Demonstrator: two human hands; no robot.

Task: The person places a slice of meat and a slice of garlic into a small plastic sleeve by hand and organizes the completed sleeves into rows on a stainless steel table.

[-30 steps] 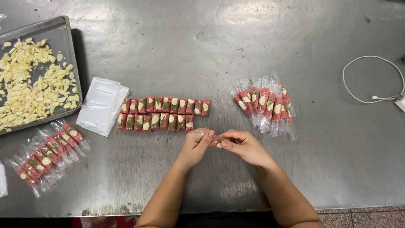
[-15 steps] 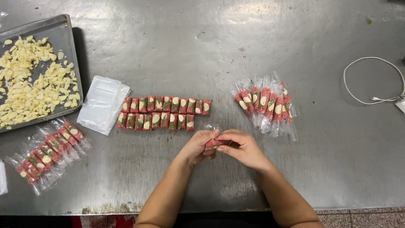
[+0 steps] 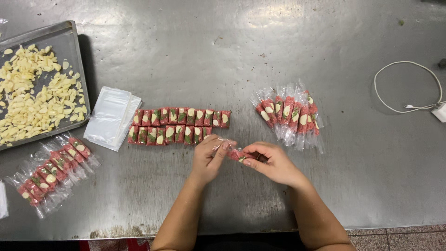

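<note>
My left hand point(image 3: 210, 158) and my right hand point(image 3: 269, 162) meet near the front of the steel table point(image 3: 241, 60). Between them they hold one red piece with a green leaf and pale slice, partly inside a small clear bag point(image 3: 230, 149). My left fingers pinch the bag's mouth; my right fingers grip the red piece. Just behind my hands lie two rows of unwrapped red pieces point(image 3: 179, 125). A fanned group of bagged pieces point(image 3: 290, 116) lies to the right.
A metal tray point(image 3: 69, 42) with pale sliced flakes point(image 3: 32, 97) sits at far left. A stack of empty clear bags point(image 3: 110, 118) lies beside it. More bagged pieces point(image 3: 53, 172) lie at front left. A white cable point(image 3: 409, 88) loops at right.
My hands have stayed in place at the front of the table while working the red piece and the clear bag together; the bag now sticks out to the left between my fingers.
</note>
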